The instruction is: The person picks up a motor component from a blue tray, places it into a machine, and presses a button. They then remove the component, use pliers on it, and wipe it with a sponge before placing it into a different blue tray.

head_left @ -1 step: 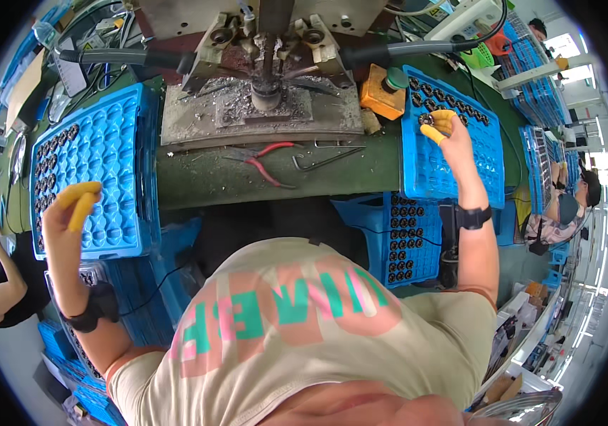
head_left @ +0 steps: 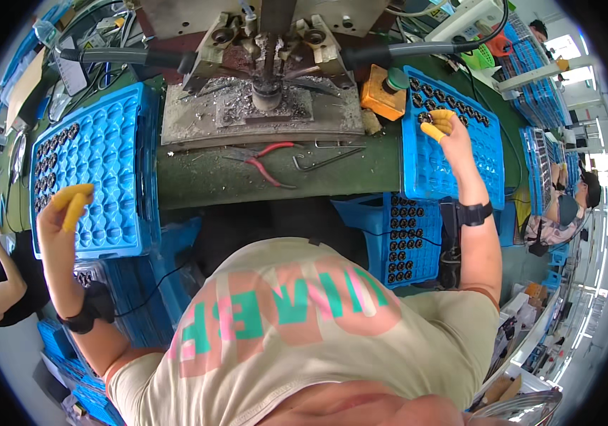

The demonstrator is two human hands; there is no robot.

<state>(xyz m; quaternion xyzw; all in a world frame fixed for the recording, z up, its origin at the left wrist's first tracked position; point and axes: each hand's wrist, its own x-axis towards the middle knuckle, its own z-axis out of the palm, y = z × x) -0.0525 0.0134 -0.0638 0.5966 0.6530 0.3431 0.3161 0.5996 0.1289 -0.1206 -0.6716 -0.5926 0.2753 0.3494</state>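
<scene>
My left hand, with yellow finger covers, hovers over the near left part of a blue moulded tray. Its thumb and forefinger are apart, with nothing visible between them. Small round black parts fill the tray's left columns. At the right, my right hand, also in yellow finger covers, pinches a small round dark part between thumb and fingers. It is above a second blue tray, whose far rows hold several similar parts; the hand hides some pockets.
A metal machine scattered with shavings stands between the trays. Red-handled pliers and a hex key lie before it. Beside the right tray sits an orange box with a green button. Below is another filled tray. Other people are at both sides.
My left hand has shifted slightly left over its tray. My right hand stays nearly in place with the round part.
</scene>
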